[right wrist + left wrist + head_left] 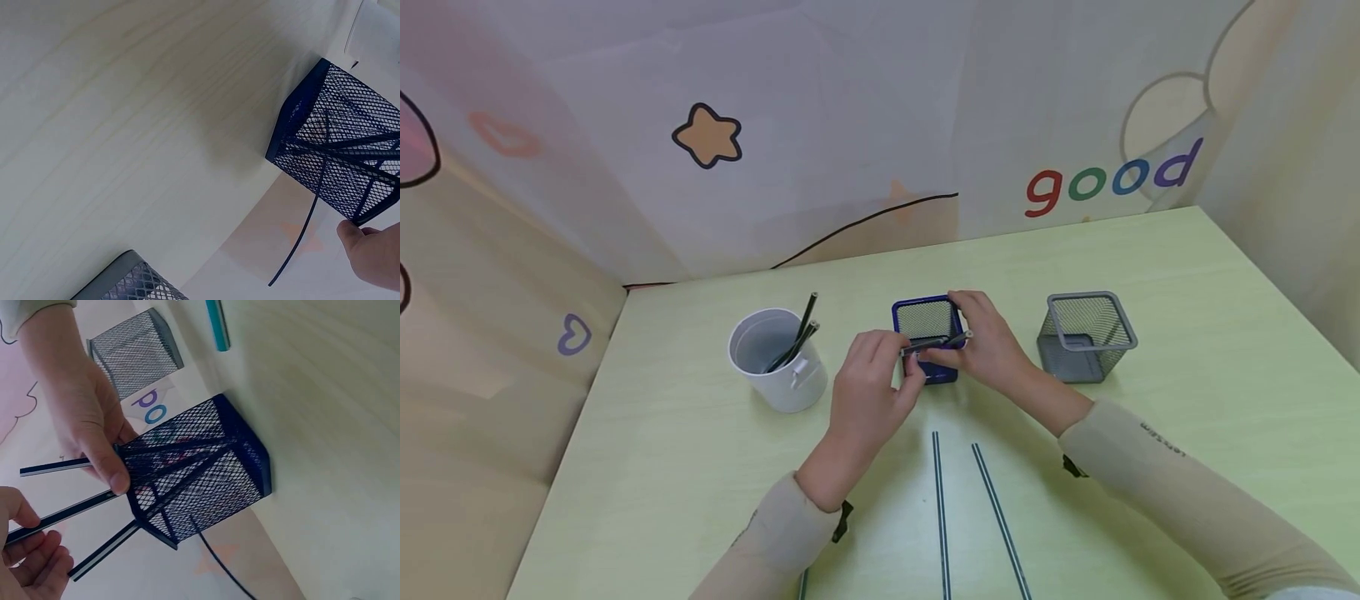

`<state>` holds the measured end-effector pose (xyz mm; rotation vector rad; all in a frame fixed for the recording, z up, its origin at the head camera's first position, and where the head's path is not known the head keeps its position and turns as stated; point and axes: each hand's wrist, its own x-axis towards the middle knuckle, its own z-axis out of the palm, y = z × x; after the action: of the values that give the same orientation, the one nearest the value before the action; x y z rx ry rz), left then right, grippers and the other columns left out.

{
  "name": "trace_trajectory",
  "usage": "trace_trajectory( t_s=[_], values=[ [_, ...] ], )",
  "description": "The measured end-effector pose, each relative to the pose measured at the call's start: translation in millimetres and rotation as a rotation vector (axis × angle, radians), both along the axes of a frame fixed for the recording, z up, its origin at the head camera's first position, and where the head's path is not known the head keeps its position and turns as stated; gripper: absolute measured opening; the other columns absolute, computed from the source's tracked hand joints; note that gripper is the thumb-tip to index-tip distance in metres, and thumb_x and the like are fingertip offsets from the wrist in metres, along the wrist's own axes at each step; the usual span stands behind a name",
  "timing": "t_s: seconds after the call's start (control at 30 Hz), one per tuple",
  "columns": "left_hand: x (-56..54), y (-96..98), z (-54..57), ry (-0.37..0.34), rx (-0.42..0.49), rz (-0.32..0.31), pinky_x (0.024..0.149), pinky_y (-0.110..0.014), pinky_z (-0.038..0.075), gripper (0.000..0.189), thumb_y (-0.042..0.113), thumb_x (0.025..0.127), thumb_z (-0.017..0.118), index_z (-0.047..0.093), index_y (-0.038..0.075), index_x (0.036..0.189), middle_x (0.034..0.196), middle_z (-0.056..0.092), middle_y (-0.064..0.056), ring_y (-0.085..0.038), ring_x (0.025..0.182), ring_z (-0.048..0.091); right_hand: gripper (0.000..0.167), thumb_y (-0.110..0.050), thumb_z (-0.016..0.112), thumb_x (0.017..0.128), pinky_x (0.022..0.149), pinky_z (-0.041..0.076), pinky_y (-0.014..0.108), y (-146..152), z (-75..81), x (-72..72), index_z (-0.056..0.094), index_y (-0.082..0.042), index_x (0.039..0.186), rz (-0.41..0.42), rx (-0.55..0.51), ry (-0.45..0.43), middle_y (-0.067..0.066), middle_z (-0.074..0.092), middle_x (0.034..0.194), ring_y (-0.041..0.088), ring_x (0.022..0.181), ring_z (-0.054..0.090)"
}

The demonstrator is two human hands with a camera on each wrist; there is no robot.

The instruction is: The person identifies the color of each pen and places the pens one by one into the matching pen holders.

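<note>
My left hand (pixel 868 379) pinches a dark striped pencil (pixel 69 514) near its upper end. The pencil's lower part reaches down into a blue mesh pen holder (pixel 921 319). My right hand (pixel 988 342) grips the holder's rim, with the thumb on the near side in the left wrist view. Two more striped pencils stick out of the holder, one beside the right thumb and a lower pencil (pixel 106 550) with its end close to my left fingertips. Through the mesh, their lower ends show together near the holder's base. In the right wrist view only part of the right hand shows.
A white bucket (pixel 790 392) with several similar pencils (pixel 801 337) leaning in it stands to the left. To the right stands a grey mesh pen holder (pixel 1082 354). Two striped pencils (pixel 941 508) lie in front, and part of another pencil (pixel 803 583) shows by the left sleeve.
</note>
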<state>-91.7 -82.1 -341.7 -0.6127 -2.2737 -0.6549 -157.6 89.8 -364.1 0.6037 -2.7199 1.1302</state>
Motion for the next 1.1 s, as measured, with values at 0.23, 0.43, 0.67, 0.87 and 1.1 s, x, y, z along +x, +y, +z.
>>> trace_trajectory(
  t_s=[0.23,0.43,0.67,0.87,1.1],
  values=[
    [-1.1,1.6,7.6,-0.091,-0.025,-0.002,0.066,-0.025,0.052,0.011,0.004,0.08,0.067,0.062,0.003,0.089,0.085,0.064,-0.008,-0.02,0.078,0.055,0.083,-0.022,0.085,0.071,0.101,0.043,0.05,1,-2.1,-0.6,0.041,0.011,0.133,0.003,-0.001,0.01,0.027,0.045,0.131,0.037,0.119,0.046],
    [-5.5,2.0,10.0,-0.135,-0.036,-0.014,0.063,-0.025,0.05,0.011,0.004,0.08,0.067,0.062,0.002,0.089,0.083,0.065,-0.009,-0.02,0.074,0.053,0.082,-0.021,0.085,0.07,0.101,0.044,0.05,1,-3.4,0.0,0.042,0.011,0.132,0.01,-0.017,0.025,0.026,0.046,0.129,0.037,0.118,0.046],
    [-8.3,2.8,12.3,-0.197,-0.059,0.003,0.062,-0.025,0.049,0.011,0.007,0.082,0.068,0.062,0.003,0.09,0.083,0.065,-0.009,-0.019,0.074,0.052,0.083,-0.022,0.085,0.07,0.103,0.041,0.05,-1,-1.6,0.4,0.042,0.01,0.133,-0.024,0.003,-0.019,0.026,0.045,0.131,0.037,0.121,0.045],
    [-11.0,2.6,13.2,-0.242,-0.053,0.032,0.061,-0.025,0.051,0.014,0.01,0.081,0.069,0.062,0.004,0.091,0.083,0.066,-0.009,-0.019,0.073,0.054,0.083,-0.023,0.085,0.07,0.103,0.041,0.05,-2,-0.3,0.6,0.042,0.01,0.133,-0.026,0.005,-0.022,0.026,0.045,0.132,0.037,0.121,0.045],
    [-12.5,0.6,11.4,-0.264,-0.029,0.026,0.062,-0.026,0.052,0.015,0.012,0.082,0.069,0.062,0.003,0.092,0.084,0.066,-0.009,-0.02,0.075,0.056,0.084,-0.024,0.085,0.07,0.103,0.041,0.05,-2,0.3,-0.3,0.041,0.009,0.134,-0.029,0.006,-0.031,0.025,0.044,0.132,0.037,0.121,0.045]
  ],
)
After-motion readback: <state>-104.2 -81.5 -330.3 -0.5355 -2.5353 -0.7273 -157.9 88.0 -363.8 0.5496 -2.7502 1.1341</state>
